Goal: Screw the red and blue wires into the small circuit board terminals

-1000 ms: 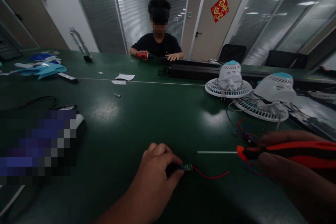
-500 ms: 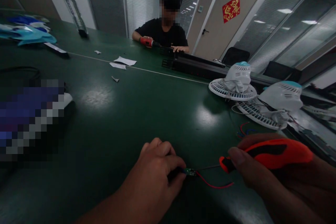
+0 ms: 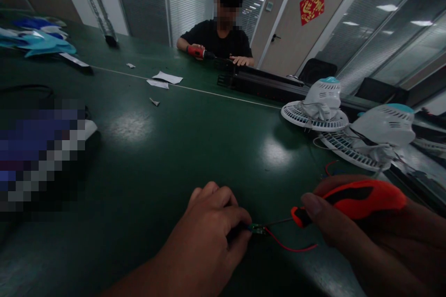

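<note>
I am pinching the small circuit board (image 3: 257, 229) on the tabletop (image 3: 195, 148) with my left hand (image 3: 212, 225), my right hand (image 3: 351, 232) gripping the screwdriver (image 3: 348, 200), tip just reaching the board; its red wire (image 3: 292, 247) is trailing loose.

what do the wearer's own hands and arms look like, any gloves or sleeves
Both are bare. The left hand has no glove, ring or watch, and its forearm shows no sleeve down to the bottom edge of the picture. The right hand is also ungloved, with a short, plain thumbnail; its wrist runs out of the picture with no sleeve or strap in view. No markings show on either.
</note>
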`<state>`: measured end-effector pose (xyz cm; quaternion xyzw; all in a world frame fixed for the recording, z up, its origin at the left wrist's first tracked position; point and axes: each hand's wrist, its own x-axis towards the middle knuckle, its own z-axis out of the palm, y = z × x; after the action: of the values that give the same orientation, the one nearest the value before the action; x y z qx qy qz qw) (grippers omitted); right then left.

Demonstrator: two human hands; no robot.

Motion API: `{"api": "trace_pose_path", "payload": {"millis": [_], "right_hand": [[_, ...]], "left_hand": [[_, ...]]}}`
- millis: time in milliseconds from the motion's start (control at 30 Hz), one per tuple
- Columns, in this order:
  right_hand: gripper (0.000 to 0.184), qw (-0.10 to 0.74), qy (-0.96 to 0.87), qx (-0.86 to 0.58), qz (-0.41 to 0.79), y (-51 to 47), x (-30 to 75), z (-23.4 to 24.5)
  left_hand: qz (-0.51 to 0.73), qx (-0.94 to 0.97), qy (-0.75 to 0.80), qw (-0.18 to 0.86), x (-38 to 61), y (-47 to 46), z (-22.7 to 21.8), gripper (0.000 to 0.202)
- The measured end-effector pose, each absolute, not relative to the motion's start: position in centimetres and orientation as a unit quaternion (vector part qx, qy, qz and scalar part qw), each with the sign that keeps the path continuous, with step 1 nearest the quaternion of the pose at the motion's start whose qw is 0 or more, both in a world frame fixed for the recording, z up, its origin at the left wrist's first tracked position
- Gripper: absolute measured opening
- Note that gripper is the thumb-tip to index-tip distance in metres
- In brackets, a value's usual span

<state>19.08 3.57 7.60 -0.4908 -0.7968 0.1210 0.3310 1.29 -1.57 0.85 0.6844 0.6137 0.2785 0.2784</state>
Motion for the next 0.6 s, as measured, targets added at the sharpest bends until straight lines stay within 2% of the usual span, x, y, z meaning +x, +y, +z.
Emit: {"api": "trace_pose_path", "payload": {"millis": [200, 367, 467, 600], "right_hand": [[0.029, 0.314, -0.81, -0.489, 0.085, 3.6, 18.9, 7.9], [0.034, 0.325, -0.833, -0.428, 0.131, 3.2, 17.9, 8.4], [0.041, 0.295, -0.859, -0.388, 0.156, 2.9, 17.2, 9.0], [0.025, 0.289, -0.878, -0.372, 0.087, 2.9, 16.4, 9.5]], "left_hand": [[0.271, 0.685, 0.615, 0.283, 1.3, -1.6, 1.0, 0.016], [0.266, 0.691, 0.613, 0.276, 1.3, -1.5, 1.1, 0.014], [0.273, 0.698, 0.607, 0.264, 1.2, -1.6, 1.0, 0.012], [0.279, 0.707, 0.599, 0.252, 1.0, -1.8, 0.8, 0.012]]}}
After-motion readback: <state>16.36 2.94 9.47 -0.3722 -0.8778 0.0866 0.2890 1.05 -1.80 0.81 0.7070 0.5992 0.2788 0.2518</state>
